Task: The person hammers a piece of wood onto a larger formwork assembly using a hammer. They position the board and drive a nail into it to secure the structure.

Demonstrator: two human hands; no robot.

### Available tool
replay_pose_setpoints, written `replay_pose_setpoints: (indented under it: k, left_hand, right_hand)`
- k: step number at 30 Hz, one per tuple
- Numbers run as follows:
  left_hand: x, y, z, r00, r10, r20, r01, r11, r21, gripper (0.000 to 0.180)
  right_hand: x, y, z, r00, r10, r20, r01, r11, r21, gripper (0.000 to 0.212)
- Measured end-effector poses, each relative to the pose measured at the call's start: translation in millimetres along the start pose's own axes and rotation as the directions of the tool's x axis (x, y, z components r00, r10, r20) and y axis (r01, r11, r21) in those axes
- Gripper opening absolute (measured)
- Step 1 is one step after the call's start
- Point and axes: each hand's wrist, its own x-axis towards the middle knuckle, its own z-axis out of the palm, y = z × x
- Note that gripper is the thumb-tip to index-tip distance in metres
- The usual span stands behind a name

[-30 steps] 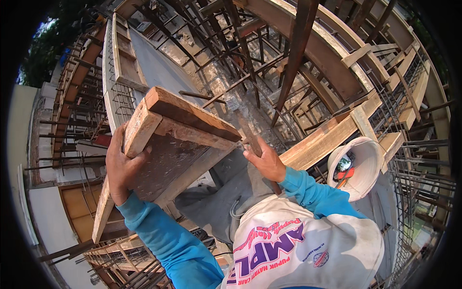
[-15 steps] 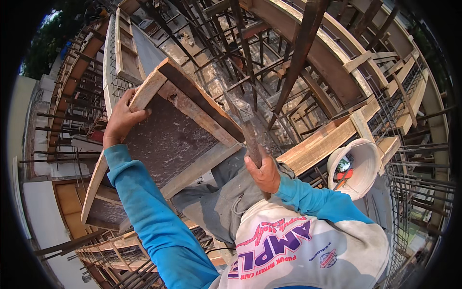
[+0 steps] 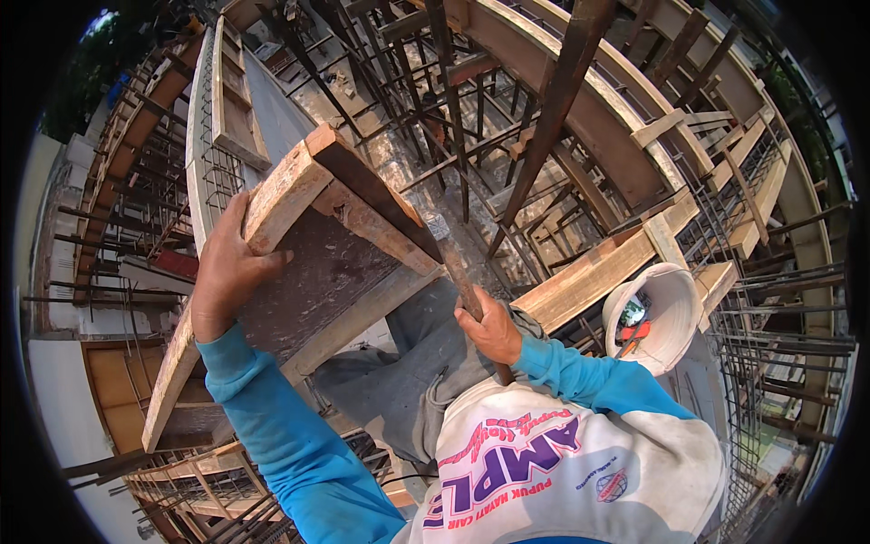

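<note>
My left hand [image 3: 234, 270] grips the outer batten of a wooden formwork panel [image 3: 331, 263], thumb on one side and fingers round the other. Brown, scuffed sheeting fills the panel, framed by pale, rough battens; it leans over my lap. In my right hand [image 3: 490, 326] is a hammer [image 3: 470, 295], its wooden handle held in closed fingers. The hammer's head is up beside the panel's far right edge; whether it touches the wood I cannot tell.
A white bucket [image 3: 672, 317] with tools inside stands on the right, beside a timber beam form [image 3: 589, 276]. A dark slanting post [image 3: 553, 118] rises ahead, above a deep space crowded with props. Steel reinforcing bars [image 3: 784, 349] stick out at right. Another form panel [image 3: 237, 100] lies at far left.
The hammer head has swung left, closer to the panel's edge. The panel and my left hand look larger and slightly lower, and the whole view has shifted a little.
</note>
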Motion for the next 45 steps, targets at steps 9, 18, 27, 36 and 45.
replay_pose_setpoints:
  k: [9,18,27,36,45]
  left_hand:
    - [-24,19,3,0.996,0.007,-0.086,0.009,0.983,0.182,0.069]
    - [-9,9,3,0.995,-0.018,-0.094,0.031,0.989,0.147,0.072]
    - [6,-5,10,0.989,-0.051,-0.136,0.077,0.979,0.191,0.073]
    - [9,-6,8,0.992,-0.099,-0.076,0.109,0.984,0.139,0.069]
    - [14,-15,13,0.995,-0.022,-0.102,0.040,0.983,0.179,0.073]
  right_hand:
    - [13,-15,-5,0.998,-0.013,0.056,0.012,1.000,0.027,0.028]
    - [29,-24,-8,0.995,0.036,0.097,-0.039,0.999,0.029,0.029]
    - [41,-15,-5,0.990,0.073,0.117,-0.074,0.997,-0.001,0.034]
    - [32,-50,-30,0.996,0.037,0.076,-0.048,0.989,0.141,0.035]
    - [36,-10,3,0.992,0.114,0.059,-0.119,0.989,0.087,0.032]
